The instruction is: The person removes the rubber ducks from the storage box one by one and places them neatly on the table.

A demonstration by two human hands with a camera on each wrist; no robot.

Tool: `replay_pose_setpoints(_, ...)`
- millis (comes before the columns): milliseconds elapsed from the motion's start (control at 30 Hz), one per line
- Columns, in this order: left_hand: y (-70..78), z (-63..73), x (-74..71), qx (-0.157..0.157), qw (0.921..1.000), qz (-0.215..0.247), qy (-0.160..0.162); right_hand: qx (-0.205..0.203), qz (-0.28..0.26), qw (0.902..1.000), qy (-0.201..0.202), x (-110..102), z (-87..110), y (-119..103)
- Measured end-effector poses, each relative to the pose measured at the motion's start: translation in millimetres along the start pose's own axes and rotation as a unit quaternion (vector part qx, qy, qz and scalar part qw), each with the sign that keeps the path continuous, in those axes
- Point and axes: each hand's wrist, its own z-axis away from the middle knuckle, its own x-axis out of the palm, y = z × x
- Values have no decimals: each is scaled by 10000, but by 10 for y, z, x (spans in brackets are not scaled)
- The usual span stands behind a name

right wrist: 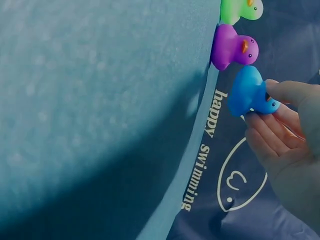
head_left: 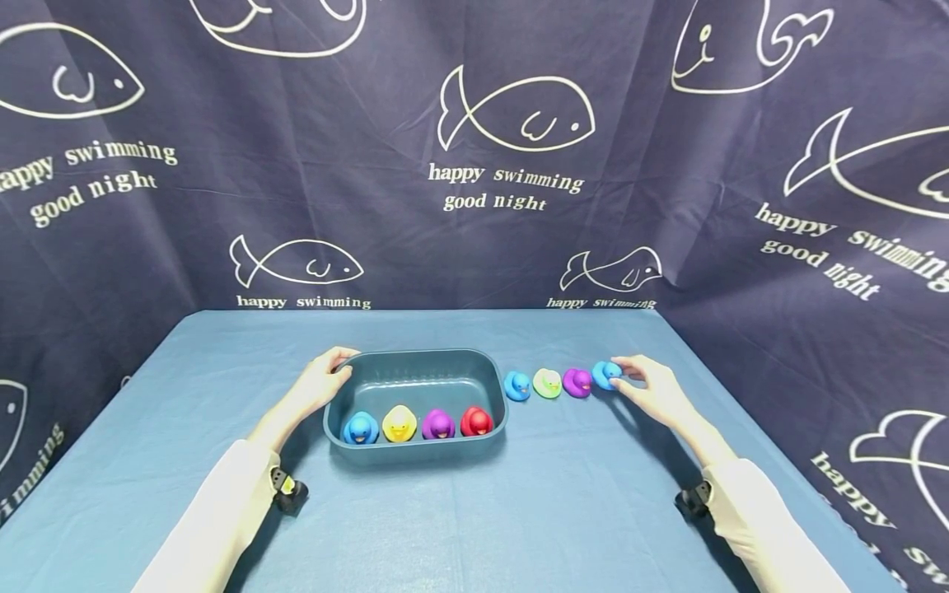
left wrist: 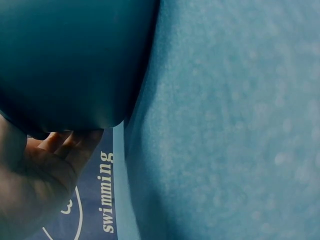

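Observation:
My left hand [head_left: 324, 379] grips the left end of a dark teal plastic bin [head_left: 415, 451]; in the left wrist view, the fingers lie against its outer wall [left wrist: 75, 65]. Along the bin's near side sit a blue rubber duck [head_left: 360, 428], a yellow duck [head_left: 399, 424], a purple duck [head_left: 438, 425] and a red duck [head_left: 476, 422]. To the right, my right hand [head_left: 656, 391] pinches another blue rubber duck [right wrist: 247, 90] between thumb and fingers, tilted in the right wrist view. Beside it stands a purple duck [right wrist: 235, 47].
Left of the held duck, a light green duck [head_left: 547, 383] and a blue duck [head_left: 517, 386] continue the row up to the bin's right end. A blue cloth covers the table [head_left: 563, 511]. Behind it hangs a dark fish-print curtain [head_left: 511, 247].

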Motion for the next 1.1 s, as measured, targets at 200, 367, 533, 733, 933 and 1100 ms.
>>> replay_pose_setpoints(200, 2, 0, -2, 18, 10000, -14, -3, 300, -39, 9991, -296, -5, 4, 36)
replay_pose_setpoints(367, 1, 4, -4, -29, 10000, -16, -29, 382, 54, 9978, -530, -10, 2, 50)
replay_pose_setpoints(533, 5, 7, -3, -49, 10000, 12, -37, 359, 187, 9971, -642, 5, 9, 71)
replay_pose_setpoints(733, 7, 6, 5, 3, 10000, -6, 10, 416, 202, 9956, -815, 15, 6, 72)
replay_pose_setpoints(933, 13, 0, 4, -1, 10000, -22, -18, 438, 263, 9947, -891, 22, 7, 83)
replay_pose_setpoints(1100, 22, 2, -4, -5, 10000, -23, -27, 465, 212, 9946, -907, 29, -1, 82)
